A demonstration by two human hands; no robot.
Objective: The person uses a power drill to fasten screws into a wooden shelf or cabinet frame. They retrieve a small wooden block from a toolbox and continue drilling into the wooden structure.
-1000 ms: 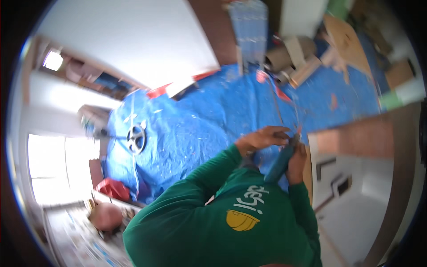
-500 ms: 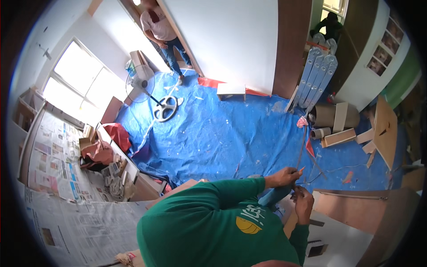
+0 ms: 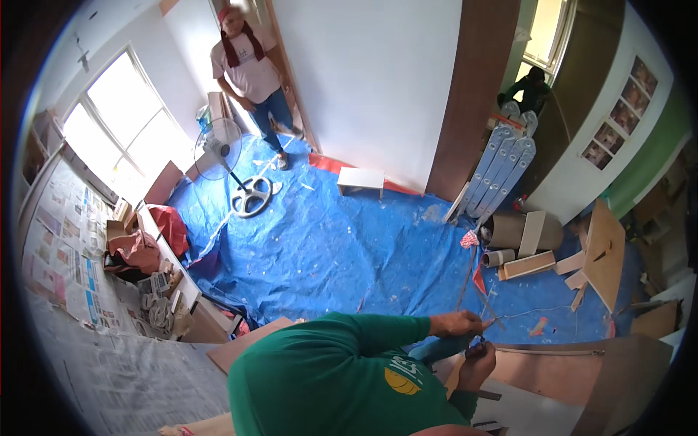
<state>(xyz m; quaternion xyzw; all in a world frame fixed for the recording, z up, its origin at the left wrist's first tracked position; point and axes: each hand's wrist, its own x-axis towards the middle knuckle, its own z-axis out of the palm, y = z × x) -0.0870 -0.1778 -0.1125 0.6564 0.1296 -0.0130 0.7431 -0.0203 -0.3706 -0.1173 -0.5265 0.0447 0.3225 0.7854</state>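
Head view, only one. Left hand (image 3: pixel 456 324): fingers curled in, pinching a thin pointed stick (image 3: pixel 490 322) that protrudes beyond the fingertips. Right hand (image 3: pixel 476 368): just below, fingers closed on a small dark thing (image 3: pixel 476 348); kind not resolved. Hands near each other, in front of the green shirt (image 3: pixel 327 378). Teal thing (image 3: pixel 438 351) beneath the left wrist, partly covered; cannot tell whether it joins the dark one.

Surroundings: brown panel (image 3: pixel 556 374) right of the right hand. Blue tarp (image 3: pixel 327 247) on the floor beyond. On it: standing fan (image 3: pixel 251 196), low white stool (image 3: pixel 360 178), folded ladder (image 3: pixel 502 171), brown roll (image 3: pixel 502 231), loose boards (image 3: pixel 529 265). Far left, pink cloth (image 3: pixel 138 251) on a newspaper-covered surface (image 3: pixel 58 254). Another person (image 3: pixel 251 73) stands behind the fan, well apart from the hands.
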